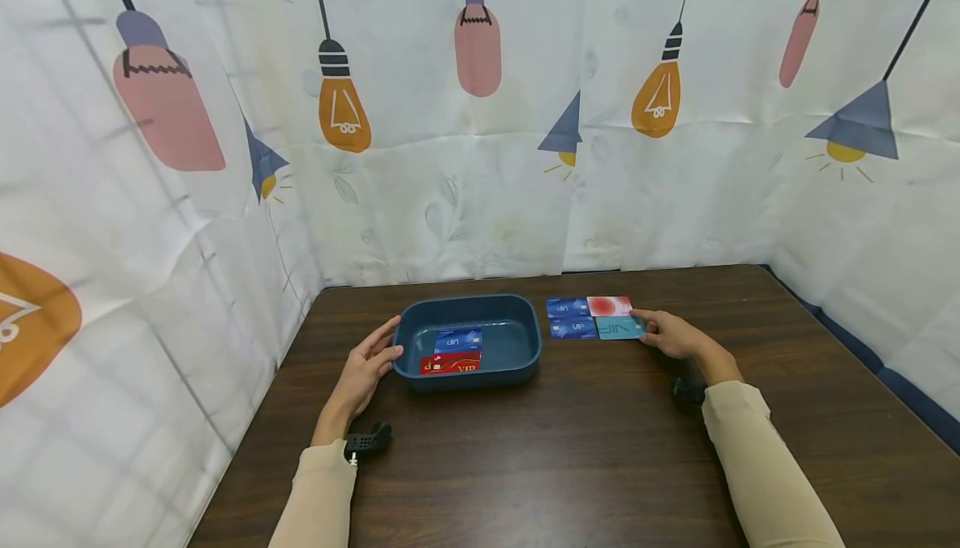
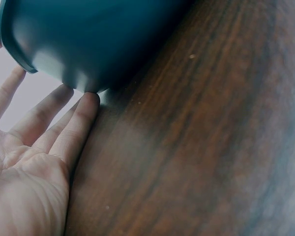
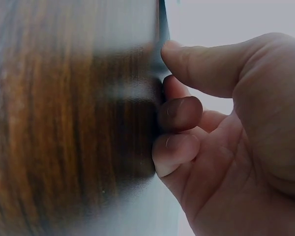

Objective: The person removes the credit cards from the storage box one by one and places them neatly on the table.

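A dark teal plastic bin (image 1: pixel 516 365) stands on the table, with a blue VIP card (image 1: pixel 459 340) and a red VIP card (image 1: pixel 450 362) lying inside, partly overlapping. My left hand (image 1: pixel 367 369) touches the bin's left side; the left wrist view shows its fairly straight fingers (image 2: pixel 81 120) against the outer wall. To the bin's right, two blue cards (image 1: pixel 567 307), a red-and-white card (image 1: pixel 609 306) and a light blue card (image 1: pixel 618 328) lie in a two-by-two block. My right hand (image 1: pixel 675 336) pinches the light blue card at its right edge, thumb (image 3: pixel 201 66) on top, other fingers curled.
The dark wood table (image 1: pixel 562 448) runs up to a white curtain (image 1: pixel 480 198) printed with lamps at the back. More of the same curtain hangs at the left and right. A black strap is on each wrist.
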Motion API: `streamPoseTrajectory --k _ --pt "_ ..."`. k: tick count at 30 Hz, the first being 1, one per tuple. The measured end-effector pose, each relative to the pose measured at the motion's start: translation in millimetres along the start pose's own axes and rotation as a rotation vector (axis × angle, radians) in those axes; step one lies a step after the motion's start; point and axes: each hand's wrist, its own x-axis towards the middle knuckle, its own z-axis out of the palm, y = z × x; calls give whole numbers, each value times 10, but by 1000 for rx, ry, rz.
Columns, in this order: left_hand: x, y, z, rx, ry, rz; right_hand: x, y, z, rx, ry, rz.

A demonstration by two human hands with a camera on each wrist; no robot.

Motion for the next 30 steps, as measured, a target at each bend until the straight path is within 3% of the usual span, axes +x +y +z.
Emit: streamPoseTrajectory --k 10,20,30 --pt "-5 8 8 -3 4 -1 11 -12 10 -48 23 22" --pt "-18 0 6 -1 9 8 -9 -5 42 -34 85 37" --pt "-18 16 2 7 -4 15 7 1 27 -8 93 48"
